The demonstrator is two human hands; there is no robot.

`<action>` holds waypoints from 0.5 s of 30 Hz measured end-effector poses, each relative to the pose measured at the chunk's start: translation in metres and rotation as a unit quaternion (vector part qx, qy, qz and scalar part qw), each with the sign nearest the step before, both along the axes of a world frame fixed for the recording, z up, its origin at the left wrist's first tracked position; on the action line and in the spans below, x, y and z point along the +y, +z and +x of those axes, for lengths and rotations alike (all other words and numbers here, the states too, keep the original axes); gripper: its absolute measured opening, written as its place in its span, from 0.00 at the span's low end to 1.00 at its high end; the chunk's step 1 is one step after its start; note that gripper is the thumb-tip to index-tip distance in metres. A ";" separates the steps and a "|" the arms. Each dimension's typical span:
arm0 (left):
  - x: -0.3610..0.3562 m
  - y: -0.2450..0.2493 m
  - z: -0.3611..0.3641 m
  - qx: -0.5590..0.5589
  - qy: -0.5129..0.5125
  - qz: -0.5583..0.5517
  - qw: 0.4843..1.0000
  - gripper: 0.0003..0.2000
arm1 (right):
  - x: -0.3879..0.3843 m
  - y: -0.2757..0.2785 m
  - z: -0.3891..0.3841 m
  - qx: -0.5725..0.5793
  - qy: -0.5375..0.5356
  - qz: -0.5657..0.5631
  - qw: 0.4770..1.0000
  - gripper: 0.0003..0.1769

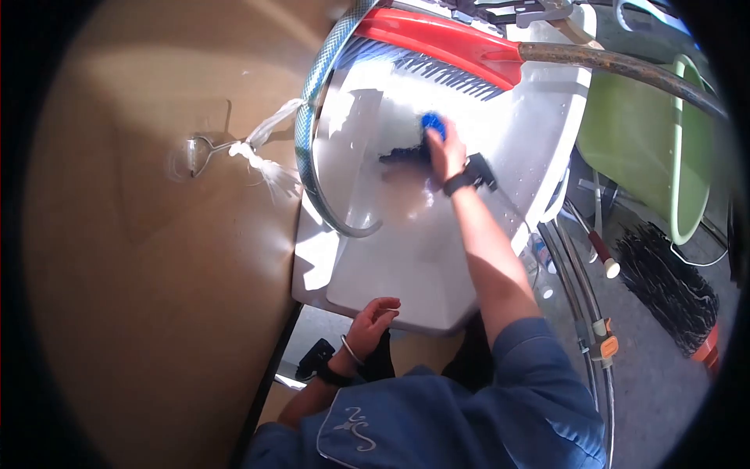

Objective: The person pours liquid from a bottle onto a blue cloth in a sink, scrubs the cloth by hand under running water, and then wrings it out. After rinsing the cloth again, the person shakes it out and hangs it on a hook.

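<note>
My right hand (448, 151) reaches down into a large white sink (406, 291), its fingers closed on a bright blue thing (433, 123). A dark, ragged-edged piece (405, 155) lies beside it against the sink's wet bottom. Glare and blur hide what kind of thing the blue one is. Down at the near rim, my left hand (373, 324) holds nothing; its fingers are loosely stretched and apart. Both wrists carry black straps with small dark boxes.
A green hose (305, 141) curves into the sink from the left, tied by white string (254, 156) to a wall hook. Across the far side lies a red broom head (441, 43). At right are a green bucket (637, 129), a black-bristled broom (668, 285) and metal poles (574, 289).
</note>
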State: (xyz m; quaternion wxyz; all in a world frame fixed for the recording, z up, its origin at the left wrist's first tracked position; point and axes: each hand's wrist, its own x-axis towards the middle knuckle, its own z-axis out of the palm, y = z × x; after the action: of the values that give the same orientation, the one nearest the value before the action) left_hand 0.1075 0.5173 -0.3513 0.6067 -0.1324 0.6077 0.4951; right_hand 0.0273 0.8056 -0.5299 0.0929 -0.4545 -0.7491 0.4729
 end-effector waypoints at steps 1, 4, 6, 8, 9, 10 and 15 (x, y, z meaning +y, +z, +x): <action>0.001 0.002 0.000 -0.013 0.005 0.004 1.000 0.13 | -0.022 -0.009 0.009 0.019 0.052 -0.006 0.998 0.20; -0.004 0.005 0.004 -0.028 0.023 0.011 0.999 0.13 | -0.116 -0.083 0.061 -0.090 0.235 0.031 0.967 0.25; -0.009 0.005 0.002 -0.027 0.035 0.013 0.999 0.13 | -0.153 -0.093 0.090 -0.141 0.310 -0.004 0.940 0.28; -0.020 0.010 0.000 -0.028 0.061 -0.018 0.998 0.13 | -0.136 -0.097 0.090 -0.169 0.418 0.021 0.892 0.28; -0.028 0.009 -0.001 -0.032 0.060 -0.022 0.997 0.13 | -0.115 -0.098 0.074 -0.183 0.462 0.019 0.867 0.28; -0.036 0.006 -0.002 -0.018 0.052 -0.033 0.998 0.13 | -0.096 -0.100 0.059 -0.197 0.487 0.018 0.851 0.28; -0.038 0.001 -0.008 -0.034 0.077 -0.038 0.996 0.13 | -0.125 -0.127 0.054 -0.202 0.371 0.183 0.888 0.28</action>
State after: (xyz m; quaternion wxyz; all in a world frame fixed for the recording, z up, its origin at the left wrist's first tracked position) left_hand 0.0993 0.4795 -0.3505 0.5815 -0.2183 0.5933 0.5120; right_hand 0.0810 0.6810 -0.6567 -0.1610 -0.2039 -0.9389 0.2258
